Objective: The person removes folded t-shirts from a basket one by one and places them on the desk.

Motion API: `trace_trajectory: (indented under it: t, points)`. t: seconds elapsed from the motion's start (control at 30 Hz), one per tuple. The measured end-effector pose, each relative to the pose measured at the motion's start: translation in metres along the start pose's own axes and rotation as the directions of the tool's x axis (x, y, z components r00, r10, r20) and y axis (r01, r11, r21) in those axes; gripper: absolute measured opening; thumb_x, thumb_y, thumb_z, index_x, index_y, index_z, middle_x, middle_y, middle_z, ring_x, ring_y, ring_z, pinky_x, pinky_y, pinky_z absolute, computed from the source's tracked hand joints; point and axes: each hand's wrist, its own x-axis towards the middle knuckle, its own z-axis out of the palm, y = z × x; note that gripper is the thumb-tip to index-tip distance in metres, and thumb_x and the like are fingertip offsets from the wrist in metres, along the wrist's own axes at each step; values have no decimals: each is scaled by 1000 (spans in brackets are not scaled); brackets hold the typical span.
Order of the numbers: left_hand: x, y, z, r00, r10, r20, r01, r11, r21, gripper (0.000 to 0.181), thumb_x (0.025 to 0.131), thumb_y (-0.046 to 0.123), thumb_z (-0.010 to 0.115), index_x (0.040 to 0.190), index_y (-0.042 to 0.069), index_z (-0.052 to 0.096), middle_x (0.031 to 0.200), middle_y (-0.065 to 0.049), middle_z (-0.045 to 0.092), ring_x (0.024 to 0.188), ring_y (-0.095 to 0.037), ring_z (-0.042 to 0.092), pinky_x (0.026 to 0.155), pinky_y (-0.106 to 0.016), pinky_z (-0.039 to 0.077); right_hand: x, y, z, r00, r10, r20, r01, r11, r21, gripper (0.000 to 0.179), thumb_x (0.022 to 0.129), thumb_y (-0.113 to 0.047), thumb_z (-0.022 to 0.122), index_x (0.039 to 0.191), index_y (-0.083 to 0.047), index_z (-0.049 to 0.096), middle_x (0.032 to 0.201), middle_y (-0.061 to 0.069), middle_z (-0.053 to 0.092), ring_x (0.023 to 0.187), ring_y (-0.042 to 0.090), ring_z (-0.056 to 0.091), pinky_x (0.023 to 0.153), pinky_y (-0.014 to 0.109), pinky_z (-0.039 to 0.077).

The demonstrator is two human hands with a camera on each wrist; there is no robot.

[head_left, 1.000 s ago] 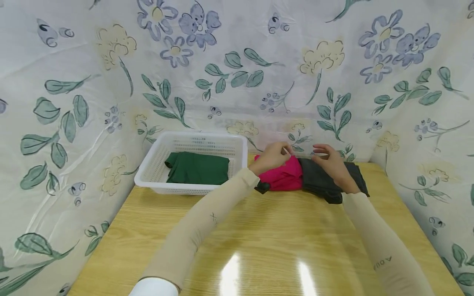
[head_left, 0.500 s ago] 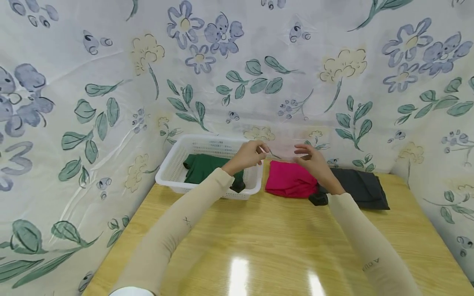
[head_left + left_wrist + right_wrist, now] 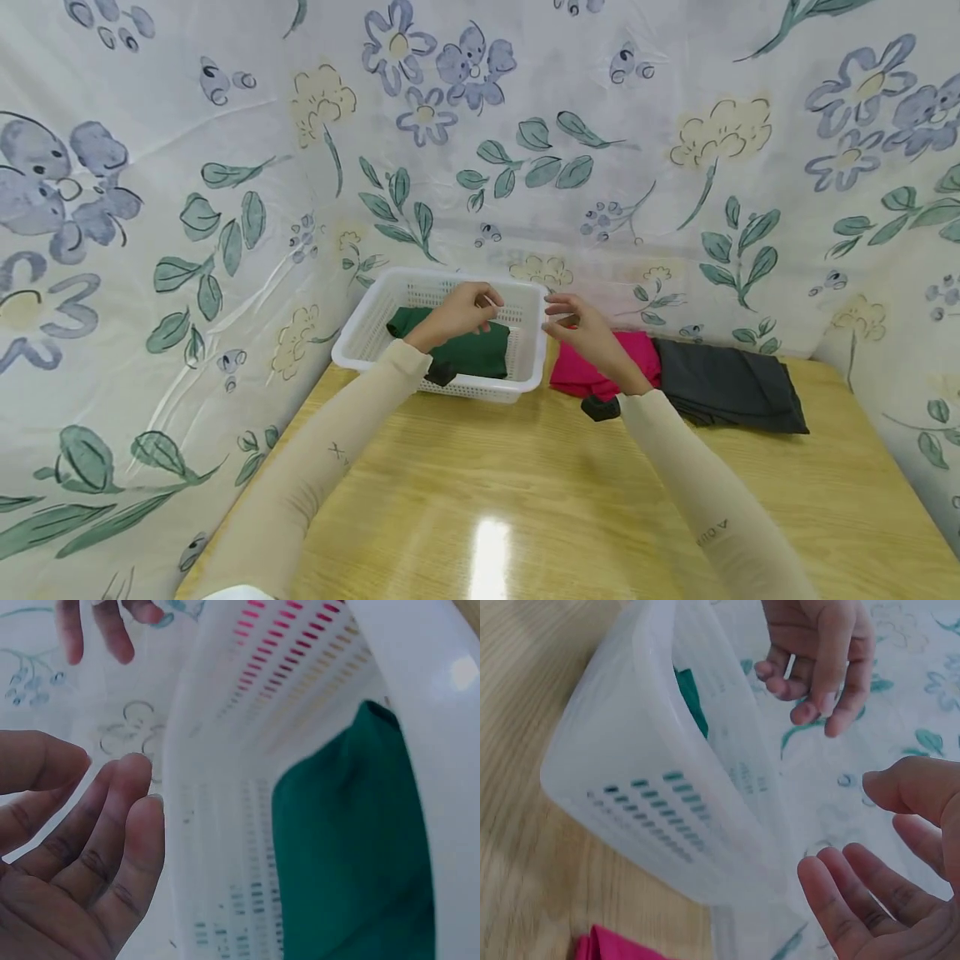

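My left hand [image 3: 461, 313] hovers above the white perforated plastic basket [image 3: 531, 367], its fingers loosely bent with nothing between them. Folded green cloth [image 3: 480, 354] lies inside the basket, partly covered by that hand in the head view. Over the basket's right rim, my right hand [image 3: 588, 332] is held with relaxed, parted fingers, also holding nothing. Just behind its wrist, a folded pink cloth [image 3: 641, 354] lies on the table. In the left wrist view the green cloth [image 3: 352, 847] sits flat against the near wall of the basket.
A folded dark grey cloth [image 3: 727, 383] lies right of the pink one, touching it. The wooden table [image 3: 480, 483] backs onto a floral-print sheet [image 3: 465, 183], which also rises at the left and right sides. Each wrist carries a small black camera.
Both hands have moved left, from over the pink and grey cloths to the basket. The head view has turned slightly left as well. The cloths and basket stay in place.
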Motion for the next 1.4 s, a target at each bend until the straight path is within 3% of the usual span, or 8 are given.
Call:
trace_trajectory:
  t: [0.17, 0.3, 0.67, 0.87, 1.0, 1.1, 1.27, 1.4]
  points:
    - [-12, -12, -18, 1000, -1, -31, 2, 999, 41, 19, 106, 14, 57, 119, 4, 65, 103, -14, 68, 80, -25, 67, 69, -36, 57, 7, -9, 19, 999, -15, 29, 16, 999, -34, 54, 100, -18, 69, 149, -12, 48, 142, 18, 55, 116, 33, 62, 95, 52, 54]
    - [-18, -22, -31, 998, -13, -64, 17, 998, 62, 19, 106, 14, 56, 119, 4, 66, 105, -14, 68, 81, -28, 67, 68, -35, 57, 11, -15, 33, 998, -6, 60, 9, 998, -56, 53, 100, -18, 70, 148, -13, 50, 142, 16, 55, 115, 31, 63, 93, 48, 56]
    - [-28, -43, -64, 990, -94, -100, 104, 990, 99, 26, 106, 14, 55, 125, -3, 63, 115, -22, 67, 94, -40, 66, 83, -56, 55, 19, -20, 63, 995, 17, 103, -1, 988, -152, 55, 99, -18, 71, 149, -15, 49, 145, 16, 53, 118, 30, 62, 94, 46, 55]
    - [-33, -61, -79, 977, -179, -114, 189, 978, 91, 32, 107, 15, 52, 132, -6, 58, 126, -27, 62, 105, -46, 63, 87, -57, 54, 22, -21, 74, 992, 54, 114, -33, 983, -180, 58, 98, -17, 73, 150, -12, 48, 148, 21, 50, 119, 32, 63, 95, 46, 54]
    - [-36, -71, -85, 966, -220, -133, 233, 968, 89, 32, 108, 14, 52, 131, -6, 58, 128, -27, 61, 104, -43, 62, 82, -49, 57, 26, -20, 80, 991, 85, 102, -62, 977, -206, 58, 97, -17, 73, 150, -10, 49, 147, 23, 51, 116, 33, 64, 96, 46, 54]
    - [-39, -73, -87, 960, -255, -120, 265, 961, 83, 31, 108, 14, 51, 130, -7, 57, 129, -27, 59, 103, -42, 59, 82, -47, 55, 30, -19, 83, 989, 111, 97, -86, 968, -235, 57, 98, -17, 73, 149, -8, 49, 145, 24, 52, 118, 34, 61, 98, 48, 51]
    - [-41, -74, -89, 949, -309, -66, 313, 949, 50, 33, 109, 14, 50, 134, -7, 54, 132, -26, 51, 103, -41, 52, 94, -57, 49, 35, -20, 89, 979, 167, 114, -132, 954, -268, 57, 98, -18, 71, 149, -6, 47, 149, 22, 49, 136, 38, 47, 106, 51, 45]
    - [-39, -75, -90, 940, -338, -38, 340, 940, 36, 36, 109, 14, 48, 138, -7, 51, 142, -26, 44, 116, -44, 48, 102, -59, 46, 36, -23, 94, 966, 227, 125, -188, 947, -262, 59, 98, -18, 71, 150, -5, 45, 156, 20, 43, 139, 37, 46, 108, 51, 43]
